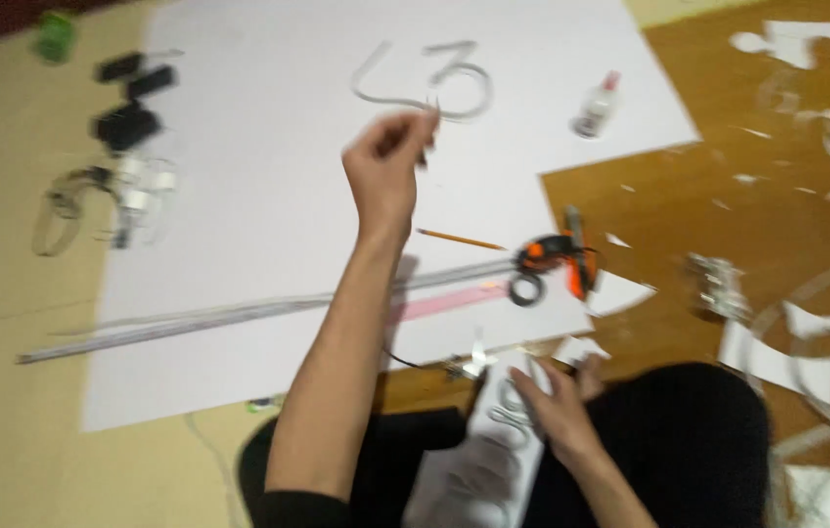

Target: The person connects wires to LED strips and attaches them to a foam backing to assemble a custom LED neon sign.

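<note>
The left hand (385, 166) is raised at upper centre of the frame, its grip pinched shut on a small dark thin thing (426, 147) too blurred to name. Just beyond its fingertips lie curved silver strip shapes (434, 83) on a large white sheet (258, 196). The right hand (557, 401), at lower centre, rests with fingers spread flat and holds nothing; it presses on a white paper strip with cut-out figures (493, 450) lying across the person's dark lap. Between the hands lie a pencil (459, 240), orange-handled scissors (561, 262) and a long grey rod (239, 318). A small glue bottle (596, 106) lies at upper right of the sheet.
</note>
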